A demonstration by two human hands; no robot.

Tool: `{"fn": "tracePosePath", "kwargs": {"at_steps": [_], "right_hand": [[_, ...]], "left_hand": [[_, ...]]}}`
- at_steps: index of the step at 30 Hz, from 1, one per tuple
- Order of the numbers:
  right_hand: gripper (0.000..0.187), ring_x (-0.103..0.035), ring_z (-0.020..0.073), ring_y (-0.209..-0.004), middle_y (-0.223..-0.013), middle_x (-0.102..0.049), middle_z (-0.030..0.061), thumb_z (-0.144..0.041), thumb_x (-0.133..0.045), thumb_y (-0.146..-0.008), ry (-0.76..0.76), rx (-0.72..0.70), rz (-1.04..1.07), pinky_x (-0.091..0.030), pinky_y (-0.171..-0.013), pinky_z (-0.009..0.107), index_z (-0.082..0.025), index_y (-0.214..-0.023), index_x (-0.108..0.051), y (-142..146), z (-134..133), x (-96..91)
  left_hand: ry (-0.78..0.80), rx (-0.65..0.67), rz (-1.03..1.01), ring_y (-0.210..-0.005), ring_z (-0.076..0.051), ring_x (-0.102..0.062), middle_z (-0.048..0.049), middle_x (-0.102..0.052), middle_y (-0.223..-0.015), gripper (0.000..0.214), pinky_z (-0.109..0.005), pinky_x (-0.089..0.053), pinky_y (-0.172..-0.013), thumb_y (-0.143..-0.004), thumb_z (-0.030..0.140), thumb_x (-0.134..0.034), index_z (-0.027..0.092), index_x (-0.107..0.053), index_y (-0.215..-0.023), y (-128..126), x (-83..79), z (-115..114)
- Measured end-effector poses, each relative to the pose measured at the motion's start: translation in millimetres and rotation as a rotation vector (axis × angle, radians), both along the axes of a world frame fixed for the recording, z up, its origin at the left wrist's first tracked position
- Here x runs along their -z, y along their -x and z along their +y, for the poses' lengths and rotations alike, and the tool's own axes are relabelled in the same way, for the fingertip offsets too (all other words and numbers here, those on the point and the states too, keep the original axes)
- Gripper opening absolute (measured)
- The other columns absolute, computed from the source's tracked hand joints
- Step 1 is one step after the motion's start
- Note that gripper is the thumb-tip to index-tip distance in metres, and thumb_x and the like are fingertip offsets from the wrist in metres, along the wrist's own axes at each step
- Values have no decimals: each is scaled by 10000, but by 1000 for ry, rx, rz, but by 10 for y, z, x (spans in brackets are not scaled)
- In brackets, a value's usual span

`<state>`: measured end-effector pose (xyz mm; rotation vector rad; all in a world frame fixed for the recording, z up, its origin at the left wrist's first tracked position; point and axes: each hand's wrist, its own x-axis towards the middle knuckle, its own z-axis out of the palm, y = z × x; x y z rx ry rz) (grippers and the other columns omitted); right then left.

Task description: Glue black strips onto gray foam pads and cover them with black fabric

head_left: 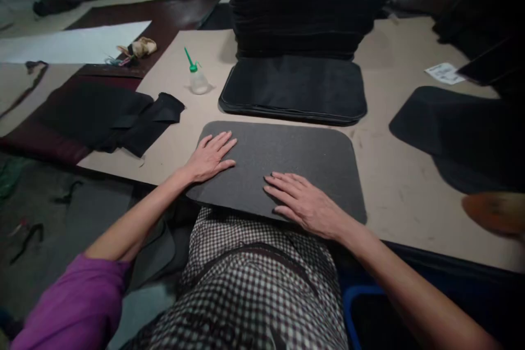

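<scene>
A dark grey panel with rounded corners [283, 147] lies at the table's front edge, close against my checked apron [246, 284]. On its left part my left hand [211, 157] rests flat, fingers spread and pointing away from me. My right hand [301, 199] lies on the panel near its front edge, fingers stretched to the left. Neither hand grips anything. Just behind the panel sits a low stack of black rounded pieces [295, 85], with a much taller black stack [303, 16] beyond it.
A squeeze bottle with a green spout [199, 79] stands behind my left hand. Black fabric pieces [94, 112] lie to the left, more black panels [443, 120] to the right. A white label [445, 73] and a blurred orange-brown object [494, 212] are on the right. A blue-rimmed bin [348, 311] sits below the edge.
</scene>
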<state>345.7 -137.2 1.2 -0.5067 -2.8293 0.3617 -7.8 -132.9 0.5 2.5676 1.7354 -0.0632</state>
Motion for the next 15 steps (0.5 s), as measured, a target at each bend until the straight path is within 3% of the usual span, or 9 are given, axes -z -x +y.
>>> {"fn": "tracePosePath", "kwargs": {"at_steps": [2, 4, 6, 8, 10, 11, 13, 15], "right_hand": [[438, -452, 249, -1436, -1525, -526, 99, -293, -492, -1049, -52, 74, 48, -376, -1174, 506, -208, -1477, -522, -148, -65, -45], [413, -549, 243, -1344, -1445, -602, 112, -253, -489, -1039, -79, 259, 160, -433, -1123, 487, -214, -1446, -550, -445, -156, -55], [396, -613, 247, -1248, -1365, -646, 129, -274, -485, -1031, -60, 612, 371, -490, -1061, 467, -218, -1416, -558, -877, -246, -7], [423, -631, 262, -1189, -1323, -635, 152, -363, -487, -1018, -33, 1084, 638, -523, -1013, 469, -207, -1410, -516, -1396, -309, 85], [568, -612, 286, -1200, -1355, -571, 193, -481, -518, -976, -40, 1503, 840, -527, -996, 489, -169, -1439, -413, -1925, -331, 179], [670, -588, 303, -1228, -1392, -520, 222, -537, -562, -931, -41, 1640, 860, -521, -1000, 499, -145, -1442, -375, -2161, -323, 218], [844, -550, 353, -1261, -1419, -456, 280, -600, -664, -822, -28, 1723, 849, -509, -1001, 534, -94, -1426, -362, -2524, -270, 274], [902, -575, 363, -1216, -1376, -498, 268, -611, -738, -735, 31, 1643, 806, -520, -983, 538, -99, -1397, -400, -2711, -176, 309]], "left_hand": [[-17, -6, 19, -1574, -253, -173, -89, -170, -1713, 715, -477, -133, -1251, -1033, 632, -237, 227, -232, -1623, -23, 8, -18], [-54, -10, 23, -1569, -252, -197, -82, -197, -1708, 693, -476, -151, -1249, -1039, 613, -238, 236, -248, -1621, -25, 30, -31], [-105, -7, 10, -1562, -261, -220, -85, -218, -1702, 680, -489, -178, -1243, -1038, 602, -244, 240, -282, -1613, 9, 88, -30], [-153, 2, -16, -1549, -291, -255, -93, -240, -1695, 695, -518, -229, -1222, -1023, 620, -259, 242, -317, -1603, 80, 181, 13], [-185, 41, -32, -1540, -313, -272, -94, -245, -1694, 704, -544, -259, -1204, -1012, 626, -267, 246, -322, -1602, 160, 275, 99], [-189, 58, -30, -1540, -314, -271, -90, -239, -1696, 701, -548, -271, -1197, -1011, 620, -269, 251, -316, -1604, 192, 310, 147], [-185, 76, -19, -1543, -310, -264, -86, -233, -1698, 691, -546, -275, -1194, -1012, 603, -271, 254, -304, -1608, 227, 340, 222], [-166, 69, -3, -1543, -304, -264, -92, -239, -1696, 681, -533, -270, -1198, -1017, 588, -273, 248, -308, -1606, 219, 315, 251]]}}
